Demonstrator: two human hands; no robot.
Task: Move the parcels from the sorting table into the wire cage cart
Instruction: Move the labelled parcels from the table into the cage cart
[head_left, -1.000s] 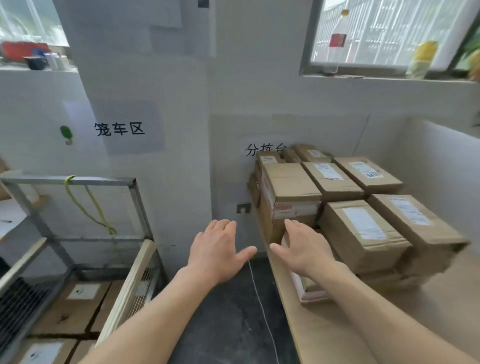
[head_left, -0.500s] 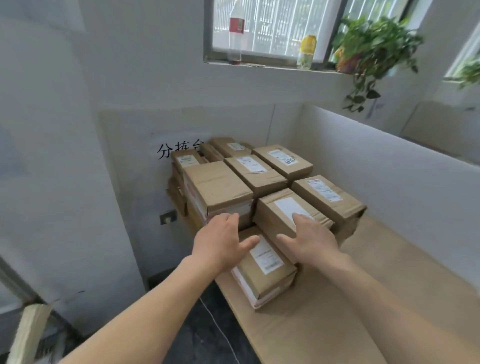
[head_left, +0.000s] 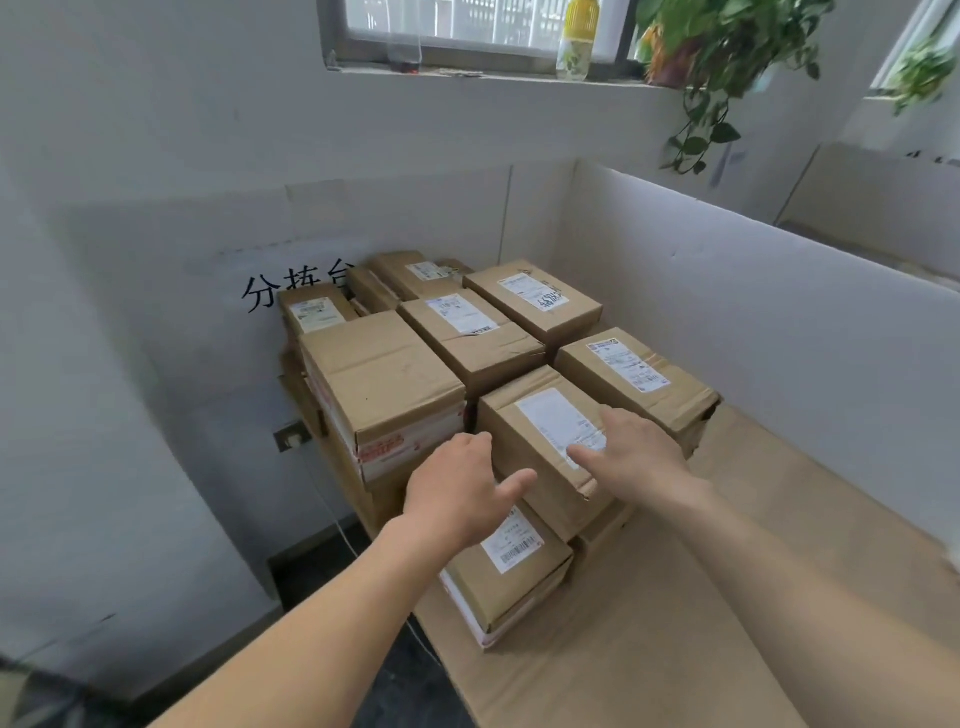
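Fingers spread wide, holding nothing, around a front parcel.
Over its labelled top is the right hand, at its left edge the left hand; contact is unclear. This cardboard box sits atop a flatter parcel, among others stacked on the table.

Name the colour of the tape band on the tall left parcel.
The tape band is white with red print, head view.

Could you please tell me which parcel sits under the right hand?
The parcel with the faded, nearly blank label; the right hand overlaps only its top.
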